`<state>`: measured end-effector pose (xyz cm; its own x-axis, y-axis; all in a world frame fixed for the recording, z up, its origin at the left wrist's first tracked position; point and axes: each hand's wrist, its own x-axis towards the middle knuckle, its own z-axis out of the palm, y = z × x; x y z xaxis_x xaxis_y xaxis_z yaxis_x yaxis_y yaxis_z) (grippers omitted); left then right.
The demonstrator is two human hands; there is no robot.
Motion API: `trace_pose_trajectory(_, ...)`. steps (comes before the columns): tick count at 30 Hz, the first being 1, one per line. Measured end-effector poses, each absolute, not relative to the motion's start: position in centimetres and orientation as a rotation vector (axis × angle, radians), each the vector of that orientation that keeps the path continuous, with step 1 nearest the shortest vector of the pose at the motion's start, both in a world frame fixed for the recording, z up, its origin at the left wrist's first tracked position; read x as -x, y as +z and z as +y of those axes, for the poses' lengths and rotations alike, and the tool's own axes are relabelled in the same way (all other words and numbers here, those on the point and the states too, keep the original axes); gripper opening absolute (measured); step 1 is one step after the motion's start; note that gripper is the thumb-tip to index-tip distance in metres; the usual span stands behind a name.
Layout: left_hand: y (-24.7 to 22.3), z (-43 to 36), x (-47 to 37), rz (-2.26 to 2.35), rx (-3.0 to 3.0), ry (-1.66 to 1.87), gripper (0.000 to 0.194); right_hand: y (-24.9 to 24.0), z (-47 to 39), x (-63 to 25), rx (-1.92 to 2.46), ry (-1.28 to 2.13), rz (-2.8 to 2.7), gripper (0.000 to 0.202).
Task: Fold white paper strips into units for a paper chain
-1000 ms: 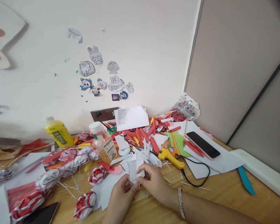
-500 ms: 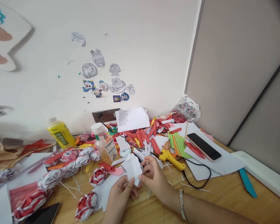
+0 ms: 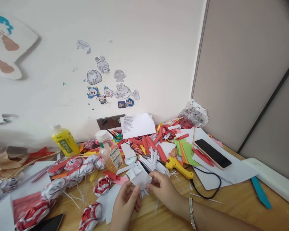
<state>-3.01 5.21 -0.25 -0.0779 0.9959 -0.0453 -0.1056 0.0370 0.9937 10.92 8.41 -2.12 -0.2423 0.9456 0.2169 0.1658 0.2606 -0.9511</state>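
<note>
A folded piece of white paper [image 3: 139, 177] is held up between my two hands above the wooden table. My left hand [image 3: 128, 197] has its thumb and curled fingers closed at the paper's lower left. At its right edge, the fingertips of my right hand [image 3: 160, 184] pinch the paper. A silvery bracelet circles my right wrist. Left of my hands lie a red-and-white paper rose [image 3: 102, 186] and another striped paper rose [image 3: 90, 216]. White folded strips lie behind the paper.
A yellow glue gun [image 3: 179, 166] with a black cord lies right of my hands. A phone [image 3: 213, 153] rests on white sheets. A clear jar [image 3: 111, 155] and a yellow bottle [image 3: 65, 141] stand behind, among red paper strips [image 3: 146, 144]. A white bar [image 3: 272, 183] runs along the right.
The folded white paper has tipped over and its top edge is lower. My right hand has come down slightly along its right side. The whole view has shifted a little.
</note>
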Motion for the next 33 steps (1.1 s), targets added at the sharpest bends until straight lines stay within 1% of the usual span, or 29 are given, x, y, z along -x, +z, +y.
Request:
trace_pose_trajectory(2, 0.3, 5.2, 3.1, 1.213, -0.994, 1.392, 0.032, -1.8, 8.6, -11.2, 1.037, 1.064, -1.654, 0.008)
trace_pose_trajectory(4, 0.7, 5.3, 3.3, 1.203, -0.928, 1.438, 0.040, -1.5, 8.6, -11.5, 1.018, 1.042, -1.683, 0.011)
trace_pose_trajectory(5, 0.7, 5.3, 3.4, 1.206, -0.907, 1.442, 0.041, -1.4, 8.6, -11.6, 1.007, 1.038, -1.690, 0.012)
trace_pose_trajectory(7, 0.6, 5.4, 3.6, 1.252, -0.915, 1.417, 0.038, -1.3, 8.7, -11.7, 0.986, 1.088, -1.665, 0.013)
trace_pose_trajectory(10, 0.2, 5.5, 3.7, 1.332, -0.987, 1.355, 0.039, -1.3, 8.8, -11.8, 0.966, 1.267, -1.560, 0.016)
trace_pose_trajectory(12, 0.2, 5.3, 3.7, 1.292, -1.011, 1.336, 0.040, -1.4, 8.9, -11.7, 0.971, 1.354, -1.489, 0.018)
trace_pose_trajectory(17, 0.2, 5.2, 3.7, 1.123, -0.952, 1.340, 0.037, -1.4, 9.1, -11.8, 0.955, 1.430, -1.404, 0.021)
trace_pose_trajectory(23, -0.8, 5.9, 4.1, 1.141, -0.862, 1.319, 0.047, -1.3, 9.2, -11.8, 0.875, 1.503, -1.380, 0.024)
trace_pose_trajectory(25, -0.6, 5.9, 4.1, 1.116, -0.829, 1.323, 0.043, -1.4, 9.2, -11.8, 0.847, 1.526, -1.357, 0.025)
trace_pose_trajectory(29, -0.5, 5.6, 4.1, 1.073, -0.741, 1.356, 0.029, -1.7, 9.5, -11.8, 0.824, 1.553, -1.316, 0.027)
trace_pose_trajectory(33, -0.5, 5.5, 4.0, 0.987, -0.673, 1.366, 0.020, -1.9, 9.7, -11.7, 0.816, 1.553, -1.309, 0.027)
